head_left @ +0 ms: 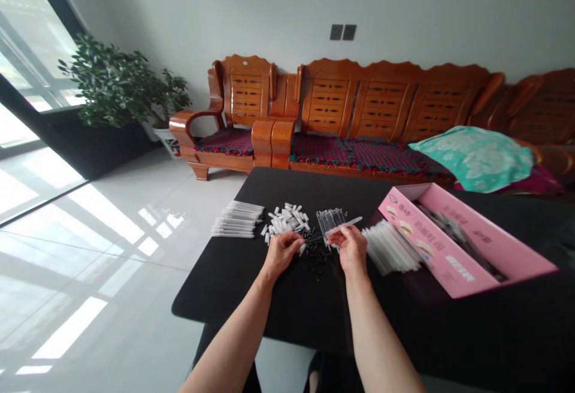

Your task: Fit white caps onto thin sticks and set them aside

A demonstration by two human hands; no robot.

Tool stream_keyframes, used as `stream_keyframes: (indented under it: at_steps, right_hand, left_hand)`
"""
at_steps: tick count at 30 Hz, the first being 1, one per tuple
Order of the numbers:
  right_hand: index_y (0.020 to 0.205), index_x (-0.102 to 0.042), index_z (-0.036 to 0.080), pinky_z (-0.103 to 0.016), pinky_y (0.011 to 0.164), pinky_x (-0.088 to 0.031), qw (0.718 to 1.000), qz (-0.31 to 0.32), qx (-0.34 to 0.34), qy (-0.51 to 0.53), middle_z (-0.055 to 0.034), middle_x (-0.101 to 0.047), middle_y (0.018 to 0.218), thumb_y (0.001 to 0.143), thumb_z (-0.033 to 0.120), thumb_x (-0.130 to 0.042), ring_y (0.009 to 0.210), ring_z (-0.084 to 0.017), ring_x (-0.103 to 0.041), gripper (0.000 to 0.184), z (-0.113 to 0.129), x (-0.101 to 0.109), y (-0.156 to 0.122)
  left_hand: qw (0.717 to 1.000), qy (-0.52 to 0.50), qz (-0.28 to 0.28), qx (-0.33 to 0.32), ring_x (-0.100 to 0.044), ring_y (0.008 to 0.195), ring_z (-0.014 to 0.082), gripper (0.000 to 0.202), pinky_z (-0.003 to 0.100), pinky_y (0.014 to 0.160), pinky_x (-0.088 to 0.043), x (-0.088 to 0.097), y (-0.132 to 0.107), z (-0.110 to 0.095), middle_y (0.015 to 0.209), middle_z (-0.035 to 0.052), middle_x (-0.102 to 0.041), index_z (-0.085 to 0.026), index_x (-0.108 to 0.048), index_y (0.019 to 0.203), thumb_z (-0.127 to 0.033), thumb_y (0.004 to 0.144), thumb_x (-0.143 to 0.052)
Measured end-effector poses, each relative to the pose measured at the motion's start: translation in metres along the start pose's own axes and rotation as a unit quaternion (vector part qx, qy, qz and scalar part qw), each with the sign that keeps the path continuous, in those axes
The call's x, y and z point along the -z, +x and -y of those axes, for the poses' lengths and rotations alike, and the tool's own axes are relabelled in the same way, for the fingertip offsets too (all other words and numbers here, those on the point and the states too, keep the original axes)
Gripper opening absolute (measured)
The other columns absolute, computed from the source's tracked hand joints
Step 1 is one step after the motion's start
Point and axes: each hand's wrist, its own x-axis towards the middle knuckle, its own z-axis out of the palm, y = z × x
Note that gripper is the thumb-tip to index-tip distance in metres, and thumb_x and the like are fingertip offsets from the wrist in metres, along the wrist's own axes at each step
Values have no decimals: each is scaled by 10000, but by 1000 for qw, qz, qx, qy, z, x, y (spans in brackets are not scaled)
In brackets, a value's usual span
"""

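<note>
My right hand (353, 248) pinches a thin white pen barrel (345, 225) that points up and to the right. My left hand (283, 250) is closed in a pinch on a small part at the barrel's lower end, too small to name. Both hands hover over a heap of small black parts (315, 248) on the black table (287, 309). Around them lie a pile of white caps (287, 220), a row of finished white pens (238, 219), a bunch of thin refills (330, 219) and a stack of empty clear barrels (390, 249).
A pink cardboard box (462, 243) with dark items inside lies at the table's right. Behind the table stand a wooden sofa (381, 111) and armchair (233, 117). A potted plant (117, 81) is by the window. Glossy tiled floor spreads to the left.
</note>
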Motion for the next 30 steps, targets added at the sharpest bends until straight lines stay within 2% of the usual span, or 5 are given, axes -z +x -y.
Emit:
stream_keyframes:
  at_steps: [13,22,26,30]
  right_hand:
    - [721,-603,156,-276,423,-568,1000,-24,2,1,-58,-712,566,667,281,-728,472,-205,-683,185,0,0,0]
    - [728,-602,161,-274,416,-567,1000,-13,-4,-9,-47,-711,566,682,301,-738,463,-202,-681,200,2,-2,-2]
    - [751,-595,164,-269,422,-566,1000,22,-15,-15,-50,-716,586,708,292,-740,492,-212,-697,198,1,-5,-6]
    - [821,-607,164,-285,400,-560,992,105,-65,-21,-57,-733,635,712,255,-727,494,-228,-699,186,-3,-8,-13]
  left_hand:
    - [1000,13,0,-6,-443,501,87,327,199,481,-295,-1,3,4,575,2,-596,-132,-692,800,-447,854,-623]
    - [999,18,-25,-8,-448,486,88,341,197,466,-301,-2,4,2,566,-2,-592,-135,-693,797,-463,849,-619]
    - [1000,6,-23,-3,-435,451,78,354,191,435,-301,-6,5,-3,556,-6,-582,-133,-687,786,-475,848,-618]
    - [999,-37,-4,8,-457,417,69,361,179,401,-331,-14,4,-8,581,-4,-598,-127,-683,865,-483,839,-633]
